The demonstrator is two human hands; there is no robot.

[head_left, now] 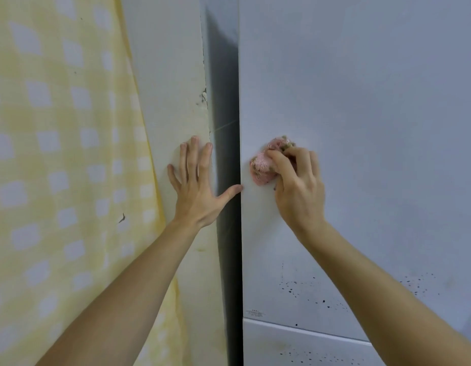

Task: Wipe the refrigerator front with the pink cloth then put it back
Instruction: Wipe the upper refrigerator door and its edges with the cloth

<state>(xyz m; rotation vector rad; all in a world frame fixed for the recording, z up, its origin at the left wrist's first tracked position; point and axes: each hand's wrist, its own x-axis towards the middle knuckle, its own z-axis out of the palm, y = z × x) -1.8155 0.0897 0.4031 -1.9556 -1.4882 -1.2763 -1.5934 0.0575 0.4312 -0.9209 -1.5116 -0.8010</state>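
Head cam, only one view here. The right hand [297,186] has its fingers curled tight around the pink cloth [266,165], which is scrunched into a lumpy ball, fuzzy terry-looking stuff with some brownish-green grubby patches on it. The cloth is pressed flat against the refrigerator front [361,114], close to the door's left edge and about halfway up the frame.

The fridge door is a smooth, pale grey-white panel, kinda glossy. Lower down there's a scatter of little black specks [303,289], like splatter, with another patch further right. Below that a horizontal seam [295,326] separates the upper door from a second panel underneath, which has specks too.

The left hand [197,186] is spread flat, fingers straight and fanned out, holding nothing. Its palm and fingers rest on the white wall [171,88] beside the fridge, and the thumb stretches across the dark gap [224,101] to touch the fridge door's edge. That wall's edge looks chipped and a bit yellowed.

Far left hangs a yellow checked curtain [57,154], soft fabric with white rounded squares, draped with a diagonal fold.
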